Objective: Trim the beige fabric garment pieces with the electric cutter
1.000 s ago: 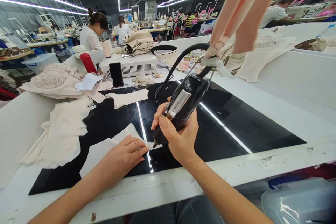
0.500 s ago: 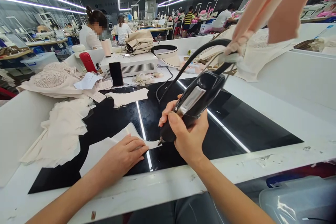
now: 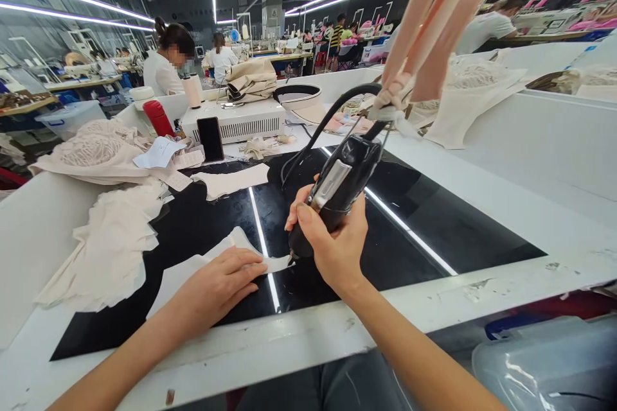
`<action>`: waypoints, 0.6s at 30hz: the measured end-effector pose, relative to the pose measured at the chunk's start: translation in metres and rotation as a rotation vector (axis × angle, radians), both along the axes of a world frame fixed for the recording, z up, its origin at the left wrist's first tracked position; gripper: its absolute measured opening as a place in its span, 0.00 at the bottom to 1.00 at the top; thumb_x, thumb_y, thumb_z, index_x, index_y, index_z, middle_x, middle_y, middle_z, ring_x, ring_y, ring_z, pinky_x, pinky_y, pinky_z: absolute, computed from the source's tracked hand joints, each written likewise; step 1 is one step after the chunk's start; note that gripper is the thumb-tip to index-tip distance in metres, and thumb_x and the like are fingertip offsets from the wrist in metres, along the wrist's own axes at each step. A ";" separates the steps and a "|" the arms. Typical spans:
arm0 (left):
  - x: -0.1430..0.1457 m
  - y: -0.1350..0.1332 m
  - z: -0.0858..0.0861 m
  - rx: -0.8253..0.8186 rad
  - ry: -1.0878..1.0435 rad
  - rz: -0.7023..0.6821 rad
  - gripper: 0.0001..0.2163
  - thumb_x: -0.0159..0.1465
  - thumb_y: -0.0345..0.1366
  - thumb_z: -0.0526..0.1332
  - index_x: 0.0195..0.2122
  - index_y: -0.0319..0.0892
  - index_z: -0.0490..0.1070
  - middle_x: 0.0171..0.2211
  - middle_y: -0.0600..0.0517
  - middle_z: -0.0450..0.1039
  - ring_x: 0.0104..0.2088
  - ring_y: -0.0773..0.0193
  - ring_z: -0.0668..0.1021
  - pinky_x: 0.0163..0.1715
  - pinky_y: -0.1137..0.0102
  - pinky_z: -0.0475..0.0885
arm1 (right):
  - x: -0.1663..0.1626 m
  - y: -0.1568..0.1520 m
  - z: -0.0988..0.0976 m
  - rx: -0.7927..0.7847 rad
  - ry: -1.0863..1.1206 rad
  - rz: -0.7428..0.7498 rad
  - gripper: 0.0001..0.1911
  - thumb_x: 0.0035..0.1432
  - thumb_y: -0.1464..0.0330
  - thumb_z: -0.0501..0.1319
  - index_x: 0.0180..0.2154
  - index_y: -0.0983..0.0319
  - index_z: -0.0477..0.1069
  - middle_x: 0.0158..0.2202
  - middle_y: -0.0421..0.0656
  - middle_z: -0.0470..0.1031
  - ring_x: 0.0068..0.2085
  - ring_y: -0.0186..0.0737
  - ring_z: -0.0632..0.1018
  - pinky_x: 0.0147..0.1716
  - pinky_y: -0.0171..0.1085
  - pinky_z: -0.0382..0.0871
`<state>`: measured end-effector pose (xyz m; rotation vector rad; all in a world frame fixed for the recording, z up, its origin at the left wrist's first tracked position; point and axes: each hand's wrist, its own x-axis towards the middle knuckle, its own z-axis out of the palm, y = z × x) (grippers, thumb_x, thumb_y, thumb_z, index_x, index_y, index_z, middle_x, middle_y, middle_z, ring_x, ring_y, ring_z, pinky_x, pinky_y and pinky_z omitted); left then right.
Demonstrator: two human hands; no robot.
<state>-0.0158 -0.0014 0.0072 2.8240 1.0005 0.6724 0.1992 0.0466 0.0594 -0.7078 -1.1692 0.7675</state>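
Note:
My right hand (image 3: 340,250) is wrapped round a black corded handheld power tool (image 3: 359,157), held tilted with its small metal tip down. The tip meets the narrow right end of a white fabric piece (image 3: 180,273). On that piece my left hand (image 3: 216,286) lies flat, fingers stretched out, pressing it to the glossy black board (image 3: 409,263). Twisted peach fabric strips (image 3: 409,45) run up from the tool's top end. Farther back on the board is another cream fabric piece (image 3: 234,181).
To the left lie a pile of cream fabric pieces (image 3: 108,244) and lace garments (image 3: 96,144). Behind the board stand a phone (image 3: 211,139), a white vented box (image 3: 241,121) and a visor (image 3: 301,103). White side walls edge the table. A co-worker (image 3: 166,64) sits beyond.
The tool's upper end and the peach strips have swung left, and the tool stands slightly more upright. My right hand has shifted a little left; my left hand stays on the fabric.

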 end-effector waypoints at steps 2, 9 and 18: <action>-0.011 0.004 0.002 0.007 -0.019 0.040 0.14 0.81 0.35 0.50 0.60 0.42 0.72 0.58 0.45 0.77 0.58 0.58 0.80 0.60 0.64 0.79 | 0.002 0.004 0.000 0.008 -0.025 -0.011 0.17 0.56 0.61 0.71 0.40 0.54 0.64 0.32 0.34 0.73 0.27 0.36 0.75 0.27 0.39 0.75; -0.032 0.004 0.004 -0.091 0.097 0.150 0.16 0.80 0.31 0.50 0.57 0.44 0.76 0.57 0.46 0.78 0.54 0.57 0.82 0.56 0.62 0.81 | 0.012 0.024 0.003 0.026 -0.034 -0.061 0.17 0.56 0.62 0.71 0.38 0.55 0.64 0.31 0.34 0.72 0.26 0.35 0.73 0.26 0.39 0.74; 0.011 0.005 0.047 -0.477 0.162 0.274 0.11 0.78 0.34 0.55 0.47 0.47 0.79 0.44 0.51 0.79 0.43 0.58 0.83 0.47 0.65 0.79 | 0.006 0.024 0.007 0.056 0.005 0.003 0.17 0.57 0.63 0.72 0.39 0.55 0.64 0.30 0.32 0.73 0.23 0.34 0.75 0.24 0.38 0.73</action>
